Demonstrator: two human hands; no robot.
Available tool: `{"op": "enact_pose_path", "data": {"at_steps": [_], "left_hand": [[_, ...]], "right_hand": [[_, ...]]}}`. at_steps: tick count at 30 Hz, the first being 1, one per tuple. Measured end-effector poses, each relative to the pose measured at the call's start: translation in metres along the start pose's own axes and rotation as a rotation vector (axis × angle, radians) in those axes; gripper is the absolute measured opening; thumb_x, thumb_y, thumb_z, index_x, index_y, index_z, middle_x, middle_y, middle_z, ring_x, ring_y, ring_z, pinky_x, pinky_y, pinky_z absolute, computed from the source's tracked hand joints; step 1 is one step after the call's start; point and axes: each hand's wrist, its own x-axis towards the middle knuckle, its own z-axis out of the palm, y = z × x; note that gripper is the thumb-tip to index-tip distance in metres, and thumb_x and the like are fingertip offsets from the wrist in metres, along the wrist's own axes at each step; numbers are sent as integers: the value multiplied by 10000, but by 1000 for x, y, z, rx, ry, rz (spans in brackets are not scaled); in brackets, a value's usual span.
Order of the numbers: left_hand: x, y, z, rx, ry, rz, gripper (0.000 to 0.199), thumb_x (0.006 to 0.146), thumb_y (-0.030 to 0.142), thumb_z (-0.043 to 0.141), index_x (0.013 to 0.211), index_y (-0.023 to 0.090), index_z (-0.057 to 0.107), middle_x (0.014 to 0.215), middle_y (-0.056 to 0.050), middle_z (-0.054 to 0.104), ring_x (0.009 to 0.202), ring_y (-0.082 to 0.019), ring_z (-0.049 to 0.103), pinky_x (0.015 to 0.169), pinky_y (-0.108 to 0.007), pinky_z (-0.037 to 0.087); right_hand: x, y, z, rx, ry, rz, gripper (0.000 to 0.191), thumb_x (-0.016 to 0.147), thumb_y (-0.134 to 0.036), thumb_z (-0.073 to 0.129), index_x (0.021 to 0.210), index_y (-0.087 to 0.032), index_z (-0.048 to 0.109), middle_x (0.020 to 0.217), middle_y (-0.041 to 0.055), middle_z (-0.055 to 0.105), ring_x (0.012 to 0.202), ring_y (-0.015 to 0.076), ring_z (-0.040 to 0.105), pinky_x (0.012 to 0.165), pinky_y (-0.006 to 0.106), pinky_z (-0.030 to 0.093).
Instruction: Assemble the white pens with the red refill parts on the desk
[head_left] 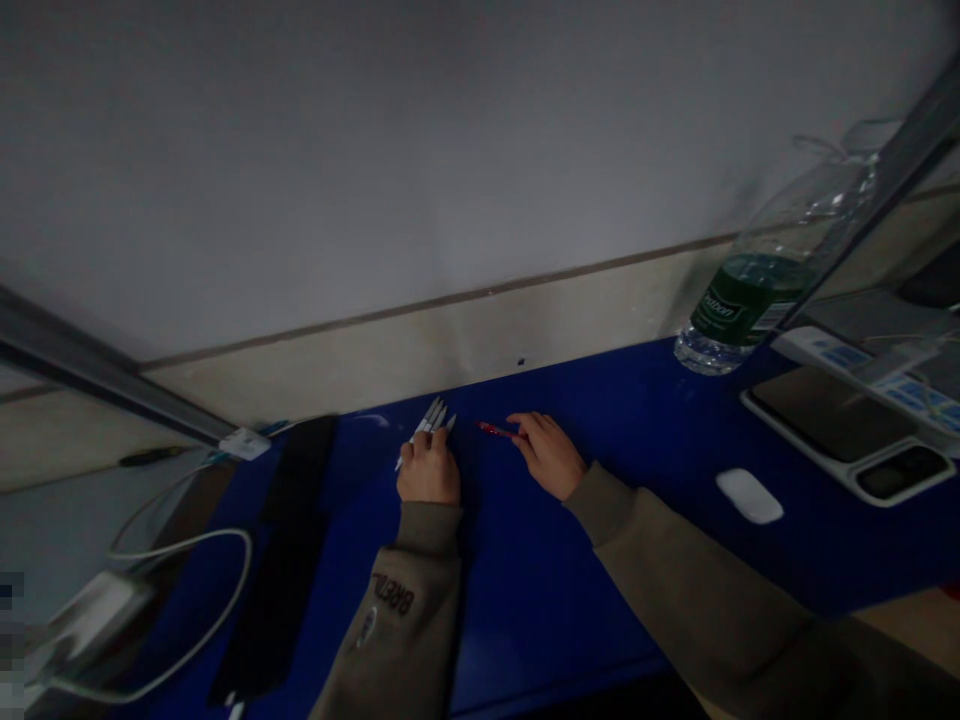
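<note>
My left hand [428,468] is closed around a bunch of several white pens [429,420], whose tips stick out past the fingers toward the wall. My right hand [549,456] lies on the blue desk mat [525,590] a little to the right, pinching a thin red pen [495,430] at its fingertips. Most of that pen's length points left, toward the white pens, and the two hands stay apart. Both sleeves are beige-brown, and the left one has dark lettering.
A green-labelled plastic water bottle [772,270] stands at the far right, near a white mouse [749,496], a dark tablet on a white stand [832,420] and a power strip [862,375]. A black flat object [289,550] and a white charger cable [180,610] lie left. A wall rises behind.
</note>
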Motion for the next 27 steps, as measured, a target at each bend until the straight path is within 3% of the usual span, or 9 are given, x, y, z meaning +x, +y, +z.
{"op": "enact_pose_path", "data": {"at_steps": [7,10,13,17,22,27], "left_hand": [[1,1,1,-69,-4,37,301,876,211,478,1146,217,609,995,-122,604,881,-273,516,734,-391,461],[3,8,-5,-139,11,185,393,879,297,523,1258,191,537,1094,-129,586,979,-282,510,847,-409,433],[3,15,-10,-176,-12,365,394,898,354,514,1268,219,521,1166,-116,578,1050,-285,504,847,-412,406],[0,19,-7,-152,-56,498,297,929,365,468,1145,194,579,995,-84,639,955,-251,545,832,-420,369],[0,18,1,-94,-73,530,277,946,384,423,979,202,629,839,-48,612,823,-224,531,743,-374,355],[1,18,0,-62,-69,504,264,957,353,406,999,222,631,827,-48,586,809,-219,510,698,-350,344]], "right_hand": [[0,-1,2,59,-15,32,282,907,-157,467,1180,-186,528,1005,91,609,897,195,578,849,360,462],[0,-6,0,132,-58,20,291,913,-162,473,1197,-199,526,992,73,613,883,179,588,842,339,469],[1,-10,-1,258,-107,-40,280,914,-161,482,1186,-202,529,974,57,620,882,163,596,840,309,473],[2,-11,-1,336,-124,-70,186,922,-180,483,1080,-206,575,990,51,613,900,150,597,835,288,474],[2,-8,-3,176,-132,-110,150,944,-240,472,999,-188,600,955,56,618,923,165,576,838,303,463],[2,-4,-3,-170,-174,-167,257,963,-244,425,1142,-162,590,985,91,637,936,214,550,833,355,436]]}}
